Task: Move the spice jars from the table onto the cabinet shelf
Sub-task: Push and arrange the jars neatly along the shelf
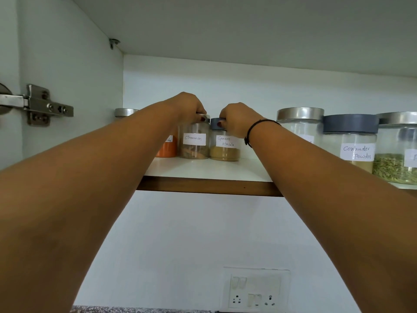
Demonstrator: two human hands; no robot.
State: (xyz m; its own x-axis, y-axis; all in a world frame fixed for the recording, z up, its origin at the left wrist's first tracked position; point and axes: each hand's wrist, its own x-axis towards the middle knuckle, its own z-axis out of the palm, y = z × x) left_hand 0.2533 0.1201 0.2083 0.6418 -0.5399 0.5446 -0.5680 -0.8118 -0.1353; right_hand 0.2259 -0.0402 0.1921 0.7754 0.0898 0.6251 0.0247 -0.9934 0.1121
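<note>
Both arms reach up to the white cabinet shelf [203, 170]. My left hand [187, 107] grips the silver lid of the clear jar labelled Cinnamon [194, 143], which stands on the shelf. My right hand [237, 120] grips the grey lid of the Garam Masala jar [224, 147], right beside it, also resting on the shelf. A jar of orange powder [168, 149] stands left of the cinnamon jar, partly hidden by my left arm.
Further right on the shelf stand a silver-lidded clear jar [300, 123], a grey-lidded Coriander Powder jar [352, 143] and a jar of green seeds [397, 152]. Another silver lid [125, 112] shows at the back left. A door hinge [38, 105] sits left; a wall socket plate [255, 290] below.
</note>
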